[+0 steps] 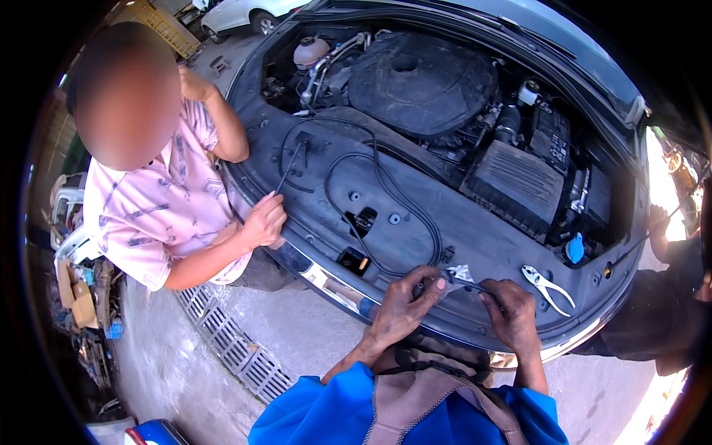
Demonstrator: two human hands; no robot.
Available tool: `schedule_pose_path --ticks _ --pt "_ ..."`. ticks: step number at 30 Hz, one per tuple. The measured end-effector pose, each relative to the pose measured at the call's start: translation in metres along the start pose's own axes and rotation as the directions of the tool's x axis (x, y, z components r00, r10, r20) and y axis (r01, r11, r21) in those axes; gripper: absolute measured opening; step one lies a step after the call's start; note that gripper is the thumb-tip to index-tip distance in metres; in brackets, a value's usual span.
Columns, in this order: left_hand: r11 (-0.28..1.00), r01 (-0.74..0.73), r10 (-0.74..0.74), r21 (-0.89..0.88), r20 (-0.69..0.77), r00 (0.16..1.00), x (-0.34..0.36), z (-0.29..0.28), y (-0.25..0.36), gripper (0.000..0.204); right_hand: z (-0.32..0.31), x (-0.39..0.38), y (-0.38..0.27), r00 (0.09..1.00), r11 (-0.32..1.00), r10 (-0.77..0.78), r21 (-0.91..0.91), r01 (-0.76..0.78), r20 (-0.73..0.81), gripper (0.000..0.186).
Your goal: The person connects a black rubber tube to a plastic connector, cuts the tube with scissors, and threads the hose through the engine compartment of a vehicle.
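Over the front edge of an open engine bay, my left hand (408,300) is closed, with thumb and fingers pinching a black cable. Bunched around the cable by those fingertips is a crinkled silvery wrap (460,272); its material is unclear. My right hand (513,315) grips the same cable just right of the wrap. The black cable (404,199) runs in loose loops over the dark front panel (423,178). Silver pliers (547,289) lie on the panel beside my right hand, untouched.
At left a person (159,200) in a pink patterned shirt holds a thin dark rod (290,167) over the panel. Another person in dark clothing (660,304) stands at right. Beyond the panel are the engine cover (423,89) and a blue cap (574,248). A floor grate (233,345) lies below.
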State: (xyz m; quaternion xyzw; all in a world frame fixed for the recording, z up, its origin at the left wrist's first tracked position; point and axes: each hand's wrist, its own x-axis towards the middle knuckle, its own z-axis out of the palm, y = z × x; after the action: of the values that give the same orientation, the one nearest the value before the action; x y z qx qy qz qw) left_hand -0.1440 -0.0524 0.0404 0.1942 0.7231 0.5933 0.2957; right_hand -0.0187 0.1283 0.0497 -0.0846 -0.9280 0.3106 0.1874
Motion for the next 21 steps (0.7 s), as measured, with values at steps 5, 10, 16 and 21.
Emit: schedule_pose_path --ticks 5,10,16,21 --pt "0.984 0.137 -0.123 -0.111 0.122 0.985 -0.001 -0.015 -0.015 0.043 0.002 -0.024 0.048 0.984 0.958 0.179 -0.224 -0.179 -0.019 0.016" --pt "0.923 0.192 -0.158 -0.334 0.126 0.979 -0.008 -0.029 -0.038 0.048 -0.006 -0.034 0.060 0.959 0.907 0.281 -0.338 -0.250 0.045 0.017" --pt "0.708 0.159 -0.155 -0.688 0.069 0.986 0.008 -0.060 -0.046 0.052 -0.007 -0.017 0.054 0.984 0.900 0.176 -0.406 -0.158 0.006 0.019" --pt "0.966 0.038 -0.107 -0.255 -0.262 0.959 0.074 -0.117 -0.020 0.043 0.000 0.010 0.039 0.994 0.951 0.103 -0.295 -0.092 0.022 0.019"
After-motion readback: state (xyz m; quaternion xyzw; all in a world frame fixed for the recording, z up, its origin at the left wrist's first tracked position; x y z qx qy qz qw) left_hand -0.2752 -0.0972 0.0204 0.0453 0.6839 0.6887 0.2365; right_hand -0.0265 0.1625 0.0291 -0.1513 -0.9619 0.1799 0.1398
